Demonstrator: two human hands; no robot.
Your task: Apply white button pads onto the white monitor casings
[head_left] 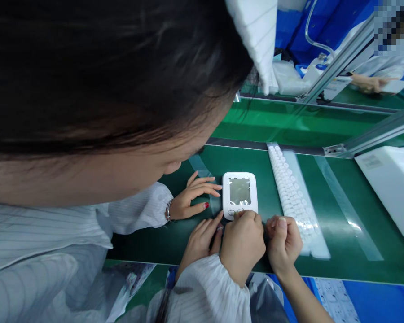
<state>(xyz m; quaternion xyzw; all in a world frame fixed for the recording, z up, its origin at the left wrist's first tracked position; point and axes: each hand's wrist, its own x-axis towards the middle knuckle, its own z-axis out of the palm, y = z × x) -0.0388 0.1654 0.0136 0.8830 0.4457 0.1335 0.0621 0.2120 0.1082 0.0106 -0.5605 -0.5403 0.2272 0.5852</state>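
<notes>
A white monitor unit (239,194) with a grey screen lies flat on the green belt (323,242). My left hand (202,241) rests by its lower left corner with fingers stretched out, partly hidden by a co-worker's hand (242,244) in a white striped sleeve that presses the unit's lower edge. The co-worker's other hand (195,197), with red nails and a bracelet, lies just left of the unit. My right hand (283,242) is curled in a fist, thumb up, at the near end of a strip of small white round pieces (291,193). Nothing shows in it.
The co-worker's head and shoulder fill the left and top of the view. A white box (393,188) sits at the right. Aluminium rails (373,134) cross the belt behind. Clear film strips (348,211) lie on the belt. Another person's hand (370,83) is far right.
</notes>
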